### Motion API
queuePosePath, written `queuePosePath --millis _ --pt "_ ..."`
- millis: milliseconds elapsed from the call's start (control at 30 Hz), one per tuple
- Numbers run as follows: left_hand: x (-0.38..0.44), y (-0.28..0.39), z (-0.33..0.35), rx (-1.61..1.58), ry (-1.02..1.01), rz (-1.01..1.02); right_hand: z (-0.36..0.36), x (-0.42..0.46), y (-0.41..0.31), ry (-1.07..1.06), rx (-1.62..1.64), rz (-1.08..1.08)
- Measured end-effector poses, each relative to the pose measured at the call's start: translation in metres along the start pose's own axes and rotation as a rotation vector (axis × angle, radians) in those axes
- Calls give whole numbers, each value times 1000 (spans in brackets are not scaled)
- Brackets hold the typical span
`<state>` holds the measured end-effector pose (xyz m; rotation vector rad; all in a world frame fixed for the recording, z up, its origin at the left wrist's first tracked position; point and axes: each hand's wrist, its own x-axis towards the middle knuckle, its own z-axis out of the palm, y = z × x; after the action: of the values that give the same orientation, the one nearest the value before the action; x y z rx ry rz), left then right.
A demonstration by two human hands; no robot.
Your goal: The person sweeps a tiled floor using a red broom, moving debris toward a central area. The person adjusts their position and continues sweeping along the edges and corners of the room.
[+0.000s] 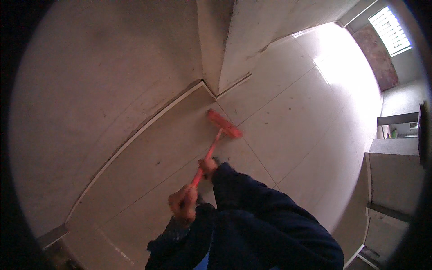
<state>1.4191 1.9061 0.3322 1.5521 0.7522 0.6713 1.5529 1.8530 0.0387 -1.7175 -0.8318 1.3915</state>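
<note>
A red long-handled floor broom [224,123] slants away from me, its wide head low over the pale tiled floor [303,135]. Blur hides whether the head is a brush or another kind. My left hand [184,203] is closed around the near end of the red handle. Farther along the same handle, my right hand [207,166] grips it, closer to the head. Dark blue sleeves cover both arms. The head lies a little short of a wall corner [216,96], apart from the skirting.
A plastered wall [101,84] with pale skirting [141,130] runs along my left. Ahead, a wall pillar [233,47] juts out. Small dark bits of debris [290,108] dot the tiles. A barred window [390,31] brightens the far right, with a doorway [398,130] below.
</note>
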Motion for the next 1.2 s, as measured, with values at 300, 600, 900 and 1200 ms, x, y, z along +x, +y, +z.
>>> queuePosePath --millis 300,600,900,1200 --pt "34 63 -14 439 -92 288 120 -4 -125 -199 856 -77" --pt "47 103 -77 164 133 428 67 -5 -247 -240 850 461" --pt "176 34 -136 -162 -244 314 14 105 -205 425 320 -260" --pt "260 -53 -192 -221 -146 141 32 245 -199 221 713 438"
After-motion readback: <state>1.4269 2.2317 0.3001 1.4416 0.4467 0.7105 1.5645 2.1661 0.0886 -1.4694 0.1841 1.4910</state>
